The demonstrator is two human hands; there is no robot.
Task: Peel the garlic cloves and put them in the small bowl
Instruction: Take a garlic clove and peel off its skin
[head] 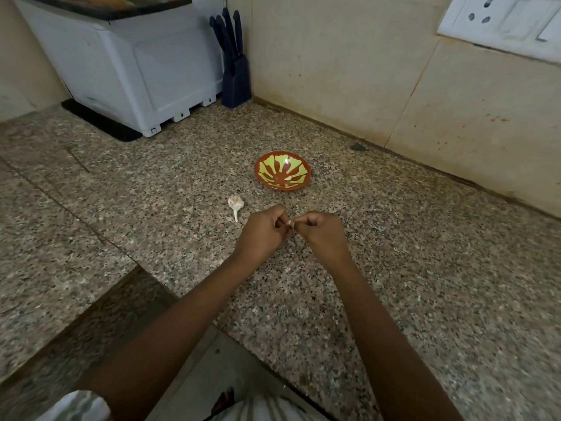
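Speckled granite counter (394, 268) under both hands: left hand (262, 230) and right hand (323, 233) pinch one small pale garlic clove (290, 223) between curled fingertips. Glossy round red-and-yellow small bowl (283, 174) lies just beyond; papery white garlic bulb (235, 203) beyond-left.

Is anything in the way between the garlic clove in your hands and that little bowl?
Nothing visible. Only countertop lies between the clove and the small bowl; the garlic bulb sits off to the left.

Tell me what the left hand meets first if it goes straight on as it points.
The clove that the left hand pinches, then probably the right hand just beyond it.
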